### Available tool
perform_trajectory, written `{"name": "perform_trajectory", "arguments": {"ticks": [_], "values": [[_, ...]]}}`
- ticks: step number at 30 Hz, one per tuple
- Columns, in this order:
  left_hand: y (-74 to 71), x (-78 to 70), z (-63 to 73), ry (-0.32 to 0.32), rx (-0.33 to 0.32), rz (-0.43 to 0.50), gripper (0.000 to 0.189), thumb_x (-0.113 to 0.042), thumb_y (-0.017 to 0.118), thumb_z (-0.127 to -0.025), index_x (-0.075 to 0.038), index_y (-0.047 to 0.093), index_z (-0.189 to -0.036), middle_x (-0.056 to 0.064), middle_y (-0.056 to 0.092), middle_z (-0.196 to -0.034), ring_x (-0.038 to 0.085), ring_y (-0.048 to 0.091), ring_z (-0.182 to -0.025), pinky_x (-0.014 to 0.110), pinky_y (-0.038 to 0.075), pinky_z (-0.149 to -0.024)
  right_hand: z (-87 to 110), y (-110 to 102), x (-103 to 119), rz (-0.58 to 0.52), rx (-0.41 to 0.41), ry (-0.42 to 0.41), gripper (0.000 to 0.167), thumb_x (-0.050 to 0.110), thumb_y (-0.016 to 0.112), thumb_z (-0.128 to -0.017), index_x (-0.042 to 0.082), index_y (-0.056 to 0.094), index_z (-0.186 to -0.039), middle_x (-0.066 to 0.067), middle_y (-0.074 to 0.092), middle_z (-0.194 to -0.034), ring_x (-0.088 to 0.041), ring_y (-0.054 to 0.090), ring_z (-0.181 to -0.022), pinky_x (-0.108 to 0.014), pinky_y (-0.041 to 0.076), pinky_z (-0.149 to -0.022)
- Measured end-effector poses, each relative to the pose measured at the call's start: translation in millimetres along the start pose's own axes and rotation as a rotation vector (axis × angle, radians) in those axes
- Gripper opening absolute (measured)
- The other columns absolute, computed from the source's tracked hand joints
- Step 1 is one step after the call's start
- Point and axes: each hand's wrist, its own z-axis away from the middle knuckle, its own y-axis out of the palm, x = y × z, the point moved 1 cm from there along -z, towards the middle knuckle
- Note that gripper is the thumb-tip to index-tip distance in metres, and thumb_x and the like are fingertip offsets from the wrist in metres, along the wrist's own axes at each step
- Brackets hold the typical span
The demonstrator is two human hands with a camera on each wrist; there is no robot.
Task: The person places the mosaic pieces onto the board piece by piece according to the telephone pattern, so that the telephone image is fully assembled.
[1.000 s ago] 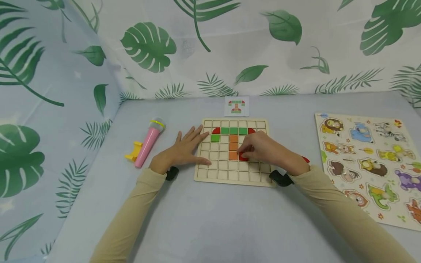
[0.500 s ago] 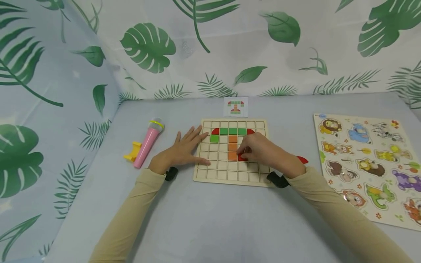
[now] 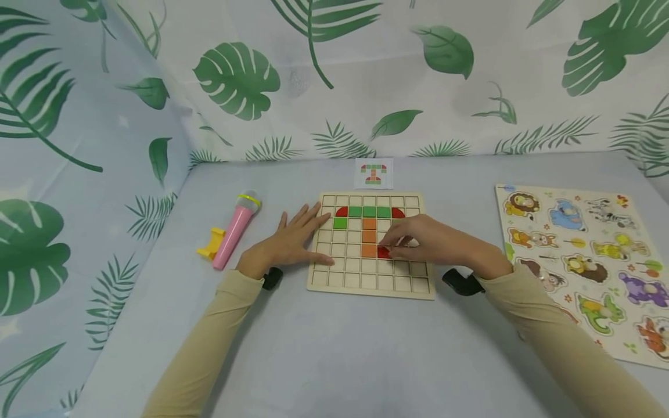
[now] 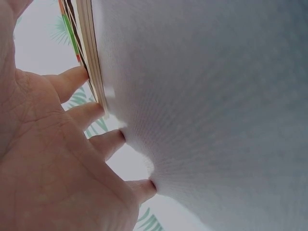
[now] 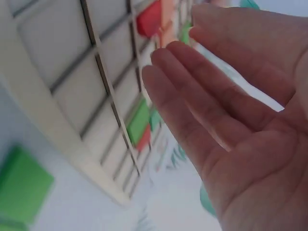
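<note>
In the head view, a wooden grid board holds a T-like pattern of orange squares, green squares and red rounded-corner pieces. My left hand rests at the board's left edge, its fingers spread. Over the board's right half is my right hand, its fingertips just above a red piece right of the lowest orange square. From the right wrist view, that red piece lies in its cell, and my right hand's fingers are fairly straight with nothing held between them.
Behind the board lies a pattern card. A pink toy microphone and a yellow toy part lie on the left. On the right is an animal puzzle board. A green block sits on the table beside the grid board.
The right hand has loosened from the red piece and drawn slightly to the right, its wrist covering the red piece seen earlier on the table. The left hand stays in place.
</note>
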Motion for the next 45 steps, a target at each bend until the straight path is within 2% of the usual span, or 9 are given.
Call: {"name": "perform_trajectory", "arguments": {"ticks": [4, 9, 15, 20, 31, 37, 45], "values": [[0.5, 0.4, 0.1, -0.001, 0.002, 0.005, 0.106, -0.060, 0.074, -0.091, -0.020, 0.016, -0.170, 0.003, -0.008, -0.176, 0.026, -0.014, -0.161, 0.061, -0.015, -0.123, 16.6, -16.4, -5.6, 0.003, -0.031, 0.068, 0.024, 0.009, 0.074, -0.098, 0.007, 0.078, -0.121, -0.005, 0.073, -0.124, -0.025, 0.068, -0.115, -0.048, 0.057, -0.096], [0.6, 0.7, 0.6, 0.000, 0.001, -0.002, 0.107, -0.060, 0.075, -0.090, -0.020, 0.015, -0.170, 0.003, -0.008, -0.176, 0.027, -0.014, -0.161, 0.062, -0.015, -0.123, 40.7, -32.0, -20.0, 0.067, -0.063, 0.131, 0.026, 0.005, 0.078, -0.093, 0.006, 0.078, -0.119, -0.005, 0.073, -0.119, -0.027, 0.069, -0.109, -0.049, 0.059, -0.092], [0.6, 1.3, -0.2, 0.003, 0.000, -0.004, 0.107, -0.060, 0.074, -0.091, -0.020, 0.015, -0.170, 0.003, -0.008, -0.176, 0.027, -0.014, -0.161, 0.062, -0.015, -0.123, 68.0, -41.2, -39.5, 0.098, -0.001, 0.290, 0.028, 0.009, 0.080, -0.092, 0.004, 0.076, -0.119, -0.002, 0.073, -0.117, -0.023, 0.068, -0.105, -0.048, 0.058, -0.090], [0.4, 1.2, -0.6, 0.007, -0.001, -0.001, 0.107, -0.060, 0.074, -0.091, -0.020, 0.015, -0.170, 0.004, -0.008, -0.176, 0.027, -0.014, -0.161, 0.062, -0.015, -0.122, 83.6, -46.1, -51.2, 0.101, 0.058, 0.368, 0.029, 0.006, 0.084, -0.086, 0.001, 0.076, -0.113, 0.002, 0.074, -0.103, -0.018, 0.068, -0.093, -0.040, 0.058, -0.081], [-0.1, 0.5, 0.3, 0.011, 0.002, 0.002, 0.107, -0.060, 0.074, -0.090, -0.020, 0.015, -0.170, 0.004, -0.008, -0.176, 0.028, -0.013, -0.161, 0.063, -0.015, -0.122, 91.1, -39.5, -62.2, 0.040, 0.089, 0.429, 0.020, 0.005, 0.086, -0.084, 0.005, 0.073, -0.100, 0.004, 0.070, -0.090, -0.015, 0.063, -0.085, -0.027, 0.055, -0.071], [0.8, 1.7, -0.4, 0.007, 0.004, -0.001, 0.108, -0.061, 0.074, -0.090, -0.020, 0.015, -0.170, 0.004, -0.008, -0.176, 0.028, -0.013, -0.161, 0.063, -0.014, -0.122, 90.2, -39.7, -62.1, 0.031, 0.090, 0.431, 0.019, 0.003, 0.085, -0.084, 0.005, 0.072, -0.098, 0.003, 0.069, -0.091, -0.016, 0.062, -0.085, -0.027, 0.055, -0.070], [1.4, 3.0, -1.0, 0.010, 0.001, -0.007, 0.107, -0.061, 0.074, -0.090, -0.020, 0.015, -0.170, 0.004, -0.008, -0.176, 0.028, -0.013, -0.161, 0.063, -0.014, -0.123, 90.2, -41.3, -60.7, 0.049, 0.053, 0.422, 0.019, 0.003, 0.086, -0.083, 0.010, 0.069, -0.087, 0.004, 0.068, -0.086, -0.015, 0.060, -0.081, -0.027, 0.052, -0.067]]}}
